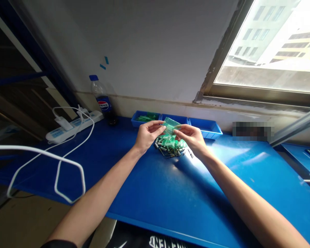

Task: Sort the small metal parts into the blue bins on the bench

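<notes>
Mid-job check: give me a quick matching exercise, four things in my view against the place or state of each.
Things
1. green bag
2. small parts
3. bottle
4. power strip

Places or states
A. standing upright, with a blue cap
B. heaped on the blue table
C. with a white plug in it
D. held between the left hand and right hand

Pairs: 1-D, 2-B, 3-A, 4-C
</notes>
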`<state>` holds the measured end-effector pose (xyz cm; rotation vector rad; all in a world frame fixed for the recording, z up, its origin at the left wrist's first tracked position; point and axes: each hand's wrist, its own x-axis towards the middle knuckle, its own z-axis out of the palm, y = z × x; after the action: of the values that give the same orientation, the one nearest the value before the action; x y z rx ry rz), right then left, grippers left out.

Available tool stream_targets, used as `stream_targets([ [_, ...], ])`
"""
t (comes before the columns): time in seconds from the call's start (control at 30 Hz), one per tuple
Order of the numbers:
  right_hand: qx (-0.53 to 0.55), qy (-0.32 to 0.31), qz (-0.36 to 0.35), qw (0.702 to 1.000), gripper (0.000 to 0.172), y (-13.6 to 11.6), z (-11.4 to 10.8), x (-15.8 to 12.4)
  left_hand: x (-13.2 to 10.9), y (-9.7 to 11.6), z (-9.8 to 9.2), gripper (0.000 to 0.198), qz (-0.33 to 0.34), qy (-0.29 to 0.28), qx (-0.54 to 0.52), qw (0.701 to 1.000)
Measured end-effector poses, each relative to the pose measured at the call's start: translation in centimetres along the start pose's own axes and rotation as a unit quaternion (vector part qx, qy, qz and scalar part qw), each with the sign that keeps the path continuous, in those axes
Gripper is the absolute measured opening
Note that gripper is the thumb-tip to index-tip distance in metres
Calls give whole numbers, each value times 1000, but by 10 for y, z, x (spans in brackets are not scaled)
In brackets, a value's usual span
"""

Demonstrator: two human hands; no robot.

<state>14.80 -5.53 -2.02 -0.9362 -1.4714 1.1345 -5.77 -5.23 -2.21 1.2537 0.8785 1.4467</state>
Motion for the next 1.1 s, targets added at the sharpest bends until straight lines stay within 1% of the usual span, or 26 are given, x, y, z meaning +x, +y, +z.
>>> stream_targets([
  [0.07, 21, -3, 14, 1000, 42, 4, -1, 1, -2, 2, 0, 42, -52, -33, 5, 998],
  [0.1, 29, -3, 24, 999, 44, 5, -1, 1, -2, 2, -1, 40, -73, -41, 8, 996],
  [0.13, 34, 1, 33, 999, 45, 6, -2, 1, -2, 2, -2, 37, -90, -35, 6, 995],
  [0.17, 37, 10, 39, 999, 46, 6, -3, 1, 0, 2, -4, 33, -103, -16, -5, 995],
  [0.23, 37, 26, 40, 998, 43, 6, -5, 0, 5, 2, -9, 21, -120, 58, -57, 989],
  [0.3, 36, 29, 32, 998, 39, 6, -7, 0, 13, 1, -16, 6, -133, 140, -133, 972],
  [0.33, 35, 26, 28, 999, 36, 7, -8, 0, 17, 1, -20, 3, -136, 172, -170, 961],
  [0.4, 32, 22, 26, 999, 34, 8, -11, -1, 25, -1, -28, 12, -146, 241, -228, 932],
  [0.47, 28, 22, 27, 999, 34, 11, -13, -1, 29, -4, -36, 17, -141, 284, -259, 912],
  [0.5, 26, 21, 28, 999, 34, 12, -14, -2, 30, -6, -39, 16, -129, 289, -261, 912],
  [0.53, 24, 20, 29, 999, 35, 13, -14, -2, 30, -8, -42, 15, -111, 284, -244, 920],
  [0.57, 22, 20, 30, 999, 36, 13, -15, -2, 30, -10, -44, 13, -83, 275, -201, 937],
  [0.6, 18, 20, 31, 999, 36, 13, -15, -3, 28, -12, -47, 10, -43, 259, -126, 957],
  [0.63, 15, 20, 32, 999, 36, 13, -15, -3, 26, -13, -49, 9, 7, 232, -23, 973],
  [0.67, 12, 21, 33, 999, 35, 12, -15, -4, 24, -14, -50, 9, 68, 198, 102, 973],
  [0.7, 10, 21, 34, 999, 35, 12, -15, -5, 22, -15, -51, 10, 129, 146, 229, 954],
  [0.73, 9, 21, 35, 999, 35, 11, -15, -5, 20, -15, -51, 13, 182, 96, 336, 919],
  [0.77, 8, 20, 36, 999, 35, 11, -15, -6, 18, -15, -51, 17, 222, 52, 421, 878],
  [0.8, 7, 20, 37, 999, 36, 10, -15, -6, 17, -16, -50, 20, 249, 20, 480, 841],
  [0.83, 3, 21, 37, 999, 36, 10, -15, -6, 16, -16, -48, 23, 266, 2, 518, 813],
  [0.87, -3, 23, 36, 999, 37, 9, -15, -7, 15, -17, -47, 25, 276, -7, 539, 796],
  [0.9, -13, 24, 34, 999, 38, 9, -15, -7, 14, -17, -44, 25, 283, -15, 547, 788],
  [0.93, -26, 23, 32, 999, 39, 8, -15, -7, 14, -18, -42, 25, 289, -28, 545, 787],
  [1.0, -53, 17, 27, 998, 40, 7, -15, -7, 12, -18, -39, 26, 298, -74, 530, 791],
  [1.1, -68, 7, 23, 997, 40, 4, -15, -6, 9, -20, -37, 37, 290, -154, 528, 783],
])
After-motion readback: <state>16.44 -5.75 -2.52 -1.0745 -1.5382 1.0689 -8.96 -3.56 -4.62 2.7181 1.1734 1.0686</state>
